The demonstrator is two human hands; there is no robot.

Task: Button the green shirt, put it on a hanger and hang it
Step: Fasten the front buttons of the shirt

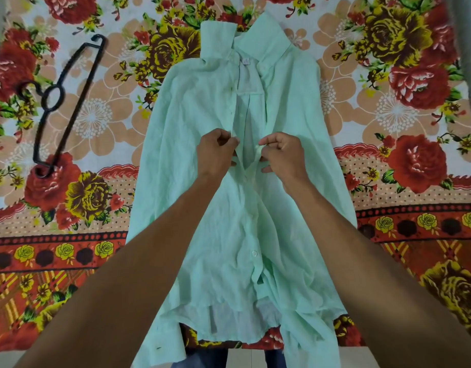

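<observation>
Both hands pinch the green shirt (202, 208): left hand (215, 152) on one placket edge, right hand (280, 152) on the other, drawing them together mid-chest to button, black hanger (61, 107) waiting aside on the floral bedspread (388, 102).

A floral bedsheet (388, 107) covers the bed. The green shirt (191, 197) lies on it. 1 black hanger (61, 107) lies left of the shirt.

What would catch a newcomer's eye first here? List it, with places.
The pale green shirt lies spread face up down the middle of a loud floral sheet, collar at the far end. At mid-chest the left hand and right hand each pinch an edge of its open front. A black hanger lies untouched on the sheet at far left.
</observation>
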